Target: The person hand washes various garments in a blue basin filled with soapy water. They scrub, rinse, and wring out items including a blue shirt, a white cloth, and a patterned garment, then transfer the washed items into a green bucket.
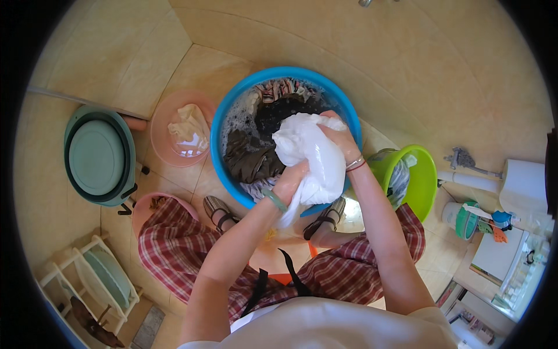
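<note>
Over the near right side of a big blue basin (220, 125), both my hands grip a wet white cloth (317, 152). My left hand (289, 181) is closed on its lower left part, with a green bangle at the wrist. Farther up on the right, my right hand (342, 138) clutches the cloth's upper edge; a red string is round that wrist. The cloth bunches between them and a strip hangs toward me past the rim. In the basin's sudsy water lie dark clothes (253, 158) and a striped cloth (282, 90).
A pink basin (160, 142) with a pale cloth stands left, beside a folded green basin (96, 157). A lime-green bucket (427, 183) holding cloth is at the right. Another pink basin (139, 215) sits by my left knee. A white rack (87, 279) stands lower left.
</note>
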Demonstrator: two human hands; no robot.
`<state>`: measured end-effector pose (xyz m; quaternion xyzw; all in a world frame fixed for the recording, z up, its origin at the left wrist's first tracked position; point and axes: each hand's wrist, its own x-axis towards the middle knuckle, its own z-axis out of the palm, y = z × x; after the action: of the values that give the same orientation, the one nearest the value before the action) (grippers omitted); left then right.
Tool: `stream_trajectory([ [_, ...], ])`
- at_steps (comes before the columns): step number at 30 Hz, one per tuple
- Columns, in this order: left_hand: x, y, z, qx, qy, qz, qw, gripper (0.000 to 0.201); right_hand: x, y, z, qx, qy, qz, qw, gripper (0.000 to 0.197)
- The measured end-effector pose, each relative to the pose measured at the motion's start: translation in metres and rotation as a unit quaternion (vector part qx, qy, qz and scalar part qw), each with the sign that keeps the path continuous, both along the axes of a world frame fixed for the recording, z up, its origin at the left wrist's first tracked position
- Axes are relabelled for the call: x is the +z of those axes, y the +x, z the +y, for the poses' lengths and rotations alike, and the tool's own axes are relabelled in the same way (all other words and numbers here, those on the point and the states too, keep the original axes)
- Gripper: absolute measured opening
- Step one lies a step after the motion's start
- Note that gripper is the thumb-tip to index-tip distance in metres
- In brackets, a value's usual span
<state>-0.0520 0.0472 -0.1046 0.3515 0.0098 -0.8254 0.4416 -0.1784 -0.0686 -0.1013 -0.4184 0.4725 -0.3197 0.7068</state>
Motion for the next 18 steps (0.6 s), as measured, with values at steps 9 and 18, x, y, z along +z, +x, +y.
stream_trajectory([
  [9,-0.092,-0.025,0.007,0.022,-0.087,-0.259,0.962,0.030,-0.039,0.025,0.009,0.010,-0.383,0.309,0.871,0.031],
  [18,-0.022,-0.003,-0.008,0.146,-0.080,-0.014,0.986,0.060,-0.040,0.016,0.003,-0.075,-0.368,0.417,0.828,0.042],
])
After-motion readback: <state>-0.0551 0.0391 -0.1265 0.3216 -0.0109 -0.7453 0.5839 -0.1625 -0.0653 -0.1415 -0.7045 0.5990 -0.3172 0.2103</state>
